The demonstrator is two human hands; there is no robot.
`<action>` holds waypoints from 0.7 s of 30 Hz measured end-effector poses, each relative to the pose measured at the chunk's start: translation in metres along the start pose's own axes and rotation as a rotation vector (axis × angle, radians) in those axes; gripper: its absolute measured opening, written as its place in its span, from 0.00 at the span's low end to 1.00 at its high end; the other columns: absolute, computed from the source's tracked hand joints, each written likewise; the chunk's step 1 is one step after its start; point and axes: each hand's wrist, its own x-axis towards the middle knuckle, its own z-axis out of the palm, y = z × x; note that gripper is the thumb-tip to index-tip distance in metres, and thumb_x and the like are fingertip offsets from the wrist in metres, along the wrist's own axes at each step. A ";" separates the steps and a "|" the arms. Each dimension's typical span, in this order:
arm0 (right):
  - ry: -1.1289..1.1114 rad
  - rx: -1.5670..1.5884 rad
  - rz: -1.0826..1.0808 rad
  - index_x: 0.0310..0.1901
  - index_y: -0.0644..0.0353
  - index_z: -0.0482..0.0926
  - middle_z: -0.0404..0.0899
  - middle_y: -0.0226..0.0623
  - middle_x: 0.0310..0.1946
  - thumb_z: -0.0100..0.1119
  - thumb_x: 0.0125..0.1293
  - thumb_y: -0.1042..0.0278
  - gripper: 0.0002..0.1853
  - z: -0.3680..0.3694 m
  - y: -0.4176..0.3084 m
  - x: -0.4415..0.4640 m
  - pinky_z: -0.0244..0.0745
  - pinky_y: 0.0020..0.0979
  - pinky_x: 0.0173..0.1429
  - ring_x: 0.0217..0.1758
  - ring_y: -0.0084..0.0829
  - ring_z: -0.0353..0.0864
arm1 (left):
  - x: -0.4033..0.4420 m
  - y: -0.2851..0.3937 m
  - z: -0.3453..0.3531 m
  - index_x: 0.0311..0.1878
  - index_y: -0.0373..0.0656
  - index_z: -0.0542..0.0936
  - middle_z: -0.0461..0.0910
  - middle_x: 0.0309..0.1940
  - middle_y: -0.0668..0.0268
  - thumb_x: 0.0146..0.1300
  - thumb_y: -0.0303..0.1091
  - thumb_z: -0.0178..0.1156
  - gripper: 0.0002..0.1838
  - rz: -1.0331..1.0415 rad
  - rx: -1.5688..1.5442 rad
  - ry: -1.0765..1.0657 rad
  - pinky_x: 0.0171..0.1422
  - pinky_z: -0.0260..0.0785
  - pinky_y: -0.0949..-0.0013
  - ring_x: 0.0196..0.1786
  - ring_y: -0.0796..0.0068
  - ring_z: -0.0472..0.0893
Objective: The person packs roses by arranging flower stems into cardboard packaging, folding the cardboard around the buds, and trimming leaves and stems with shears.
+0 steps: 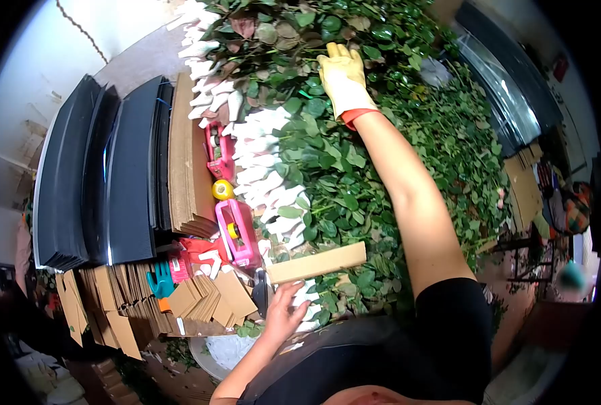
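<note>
My left hand (pixel 283 313) is bare, its fingers curved and apart. It rests over white-wrapped flower heads (pixel 305 295) at the near end of a row, just below a cardboard strip (pixel 317 263). On my right hand (pixel 343 75) is a yellow and white glove with a red cuff. That arm reaches far across the leaves, and the gloved fingers lie stretched out on the dark green foliage (pixel 314 67); no stem shows in them. Leafy stems (pixel 334 175) with more white-wrapped heads (pixel 263 155) lie in rows between the hands.
Left of the rows stand two pink tape dispensers (pixel 238 233) (pixel 218 150) with a yellow tape roll (pixel 223 190) between them. Cardboard sheets (pixel 187 162), dark corrugated panels (pixel 135 162) and small cardboard pieces (pixel 199 297) fill the left side. A teal glove (pixel 160 280) lies there too.
</note>
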 end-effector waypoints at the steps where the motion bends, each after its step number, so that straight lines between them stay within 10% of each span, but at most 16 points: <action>1: -0.106 -0.041 0.121 0.58 0.55 0.81 0.78 0.38 0.56 0.46 0.75 0.54 0.20 0.020 -0.006 0.011 0.59 0.46 0.75 0.70 0.37 0.70 | 0.001 0.010 -0.004 0.65 0.45 0.79 0.78 0.61 0.54 0.63 0.31 0.74 0.27 -0.081 -0.061 -0.034 0.58 0.78 0.64 0.59 0.58 0.82; 4: 0.363 -0.323 0.086 0.57 0.52 0.74 0.75 0.35 0.57 0.43 0.73 0.50 0.20 0.104 0.006 0.019 0.57 0.38 0.73 0.67 0.38 0.69 | -0.001 0.009 -0.005 0.66 0.46 0.79 0.78 0.59 0.55 0.64 0.31 0.73 0.27 -0.103 -0.052 -0.035 0.52 0.79 0.67 0.56 0.61 0.82; 7: -0.128 -0.065 0.129 0.49 0.47 0.76 0.75 0.35 0.52 0.47 0.69 0.47 0.17 0.023 -0.006 0.012 0.57 0.40 0.73 0.64 0.36 0.70 | -0.003 0.004 -0.003 0.66 0.46 0.79 0.78 0.60 0.55 0.64 0.31 0.73 0.27 -0.069 -0.015 -0.009 0.51 0.80 0.68 0.55 0.62 0.82; 11: 0.079 -0.113 -0.061 0.58 0.40 0.77 0.74 0.37 0.58 0.70 0.59 0.50 0.26 0.001 0.009 -0.003 0.58 0.49 0.76 0.71 0.42 0.68 | -0.003 -0.007 0.001 0.66 0.45 0.79 0.77 0.60 0.56 0.64 0.31 0.73 0.27 -0.014 -0.020 -0.015 0.50 0.80 0.68 0.56 0.64 0.82; 21: 0.002 0.208 -0.151 0.39 0.56 0.87 0.79 0.47 0.64 0.71 0.55 0.71 0.09 -0.065 0.004 -0.026 0.70 0.44 0.71 0.65 0.46 0.78 | -0.005 -0.003 0.003 0.67 0.48 0.77 0.77 0.61 0.54 0.65 0.35 0.71 0.26 0.019 -0.065 0.028 0.61 0.75 0.57 0.60 0.49 0.79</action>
